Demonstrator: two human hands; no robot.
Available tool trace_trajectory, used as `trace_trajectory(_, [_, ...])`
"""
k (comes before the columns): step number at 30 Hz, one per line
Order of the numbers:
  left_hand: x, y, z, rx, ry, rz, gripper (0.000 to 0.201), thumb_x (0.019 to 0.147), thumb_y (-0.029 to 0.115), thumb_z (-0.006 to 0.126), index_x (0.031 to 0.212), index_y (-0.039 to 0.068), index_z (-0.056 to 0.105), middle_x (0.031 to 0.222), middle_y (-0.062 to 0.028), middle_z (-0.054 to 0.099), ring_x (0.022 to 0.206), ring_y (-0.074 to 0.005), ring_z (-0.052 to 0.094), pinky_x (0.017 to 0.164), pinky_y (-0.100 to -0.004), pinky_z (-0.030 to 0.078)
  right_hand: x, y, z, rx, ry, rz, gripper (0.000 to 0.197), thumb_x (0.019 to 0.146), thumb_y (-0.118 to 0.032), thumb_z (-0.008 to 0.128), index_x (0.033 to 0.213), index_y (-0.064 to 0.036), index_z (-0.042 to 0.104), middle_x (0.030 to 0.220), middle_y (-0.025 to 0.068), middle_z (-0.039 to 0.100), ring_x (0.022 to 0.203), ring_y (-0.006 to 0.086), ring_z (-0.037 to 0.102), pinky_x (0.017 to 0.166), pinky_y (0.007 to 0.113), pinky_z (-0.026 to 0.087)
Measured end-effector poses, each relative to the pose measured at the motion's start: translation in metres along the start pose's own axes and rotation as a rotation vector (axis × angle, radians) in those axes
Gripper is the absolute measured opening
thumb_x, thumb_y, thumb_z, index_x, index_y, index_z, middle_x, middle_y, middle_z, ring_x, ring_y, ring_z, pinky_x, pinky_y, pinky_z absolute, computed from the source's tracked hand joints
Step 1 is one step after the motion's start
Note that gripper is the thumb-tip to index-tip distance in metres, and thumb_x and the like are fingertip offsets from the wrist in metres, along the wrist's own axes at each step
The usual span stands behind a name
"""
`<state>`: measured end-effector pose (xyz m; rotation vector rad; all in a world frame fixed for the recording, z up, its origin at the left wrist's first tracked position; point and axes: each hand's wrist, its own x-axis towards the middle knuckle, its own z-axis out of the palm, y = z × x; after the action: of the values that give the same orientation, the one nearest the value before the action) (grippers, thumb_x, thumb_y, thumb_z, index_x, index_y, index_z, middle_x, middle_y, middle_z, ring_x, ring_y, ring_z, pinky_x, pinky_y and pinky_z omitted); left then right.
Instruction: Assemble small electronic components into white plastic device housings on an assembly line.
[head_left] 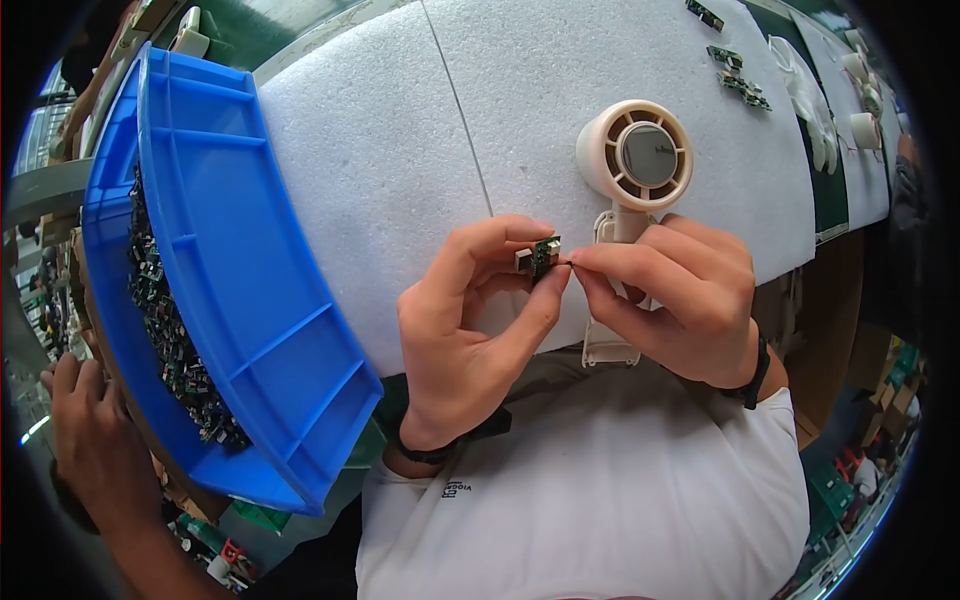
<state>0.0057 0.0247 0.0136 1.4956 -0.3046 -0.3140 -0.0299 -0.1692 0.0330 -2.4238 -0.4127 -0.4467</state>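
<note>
Between the thumb and fingers of my left hand a small green circuit board with silvery parts is gripped above the foam sheet. My right hand pinches something thin and dark, probably a wire end, right beside the board's edge. A cream handheld fan with a round grey centre lies just beyond my right hand. Its opened handle shell reaches down under that hand, which hides part of it.
A blue bin at the left holds many circuit boards. White foam sheet covers the table. Several loose boards lie at the far right, near a white glove. Another person's hand is at the lower left.
</note>
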Motion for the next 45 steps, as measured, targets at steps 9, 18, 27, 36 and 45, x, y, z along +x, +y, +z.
trace_trajectory(9, [-0.007,-0.021,0.008,0.197,0.112,0.412,0.041,0.081,-0.020,0.072,0.117,-0.007,0.059,0.105,-0.0156,0.070,0.096,-0.0196,0.072,0.084,-0.0289,0.060,0.008,-0.002,-0.002,-0.065,0.014,-0.063,0.029,0.070,-0.005,0.083,0.098,-0.0101,0.078,0.071,-0.0012,0.055,0.068,0.0171,0.048,0.057,0.028,0.044])
trace_trajectory(18, [-0.009,-0.025,0.008,0.287,0.112,0.595,0.042,0.082,-0.020,0.073,0.119,-0.007,0.058,0.108,-0.0189,0.070,0.094,-0.0226,0.073,0.085,-0.0316,0.061,-0.002,0.000,0.002,-0.021,-0.014,-0.014,0.027,0.068,-0.003,0.080,0.094,-0.0100,0.079,0.064,-0.0009,0.053,0.055,0.0157,0.050,0.049,0.029,0.041])
trace_trajectory(27, [-0.007,-0.012,0.007,0.060,0.100,0.244,0.037,0.086,-0.014,0.070,0.122,-0.007,0.066,0.115,-0.0191,0.070,0.092,-0.0200,0.074,0.078,-0.0292,0.062,-0.003,0.001,0.000,0.130,0.079,0.057,0.026,0.066,-0.001,0.078,0.090,-0.0088,0.078,0.066,0.0002,0.054,0.053,0.0138,0.050,0.048,0.028,0.040])
trace_trajectory(36, [-0.006,-0.009,0.004,0.142,0.011,0.259,0.036,0.087,-0.014,0.068,0.122,-0.005,0.070,0.111,-0.0182,0.074,0.096,-0.0207,0.074,0.083,-0.0297,0.060,0.004,0.000,-0.002,0.026,0.098,-0.068,0.024,0.066,0.000,0.079,0.088,-0.0061,0.076,0.075,0.0023,0.057,0.071,0.0188,0.056,0.059,0.029,0.046])
trace_trajectory(45, [-0.001,-0.011,0.001,0.254,-0.033,0.375,0.039,0.085,-0.016,0.069,0.120,-0.002,0.072,0.112,-0.0183,0.073,0.097,-0.0234,0.073,0.083,-0.0295,0.060,0.008,0.009,-0.010,0.018,-0.001,-0.189,0.025,0.064,0.000,0.080,0.088,-0.0050,0.075,0.076,0.0017,0.057,0.073,0.0203,0.055,0.060,0.030,0.047])
